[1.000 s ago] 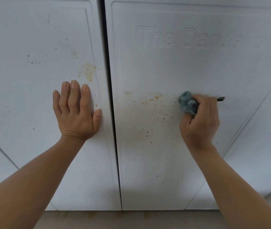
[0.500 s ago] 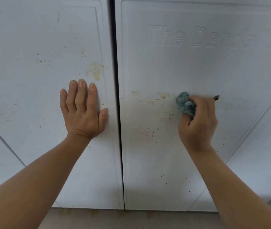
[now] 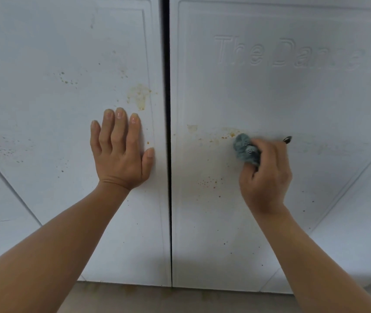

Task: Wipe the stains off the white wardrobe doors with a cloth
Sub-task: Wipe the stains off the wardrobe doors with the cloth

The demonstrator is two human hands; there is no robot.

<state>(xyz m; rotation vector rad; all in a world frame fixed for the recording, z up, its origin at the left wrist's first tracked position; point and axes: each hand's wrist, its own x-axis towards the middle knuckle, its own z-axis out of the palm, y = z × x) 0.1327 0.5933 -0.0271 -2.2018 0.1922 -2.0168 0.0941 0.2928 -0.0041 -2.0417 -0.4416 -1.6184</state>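
One small blue-grey cloth, bunched into a wad, pressed against the right door about halfway up the view. Gripped in the right hand, fingers curled round it, back of the hand toward the camera, forearm reaching up from the lower right. Small dark tip poking out just past the knuckles; cannot tell what it is. Just left of the cloth, orange-brown specks and a faint yellowish smear; below those, a scatter of finer orange dots. Higher on the same door, raised lettering, "The Da" readable, the rest blurred. Narrow dark gap running top to bottom between the two white doors. On the left door, left hand laid flat, palm against the panel, fingers straight and close together pointing up, thumb out toward the gap, holding nothing. Above its fingertips, a yellow-brown blotch; farther left, greenish flecks. Below both doors, a strip of beige floor, with faint orange marks near the doors' bottom edge.
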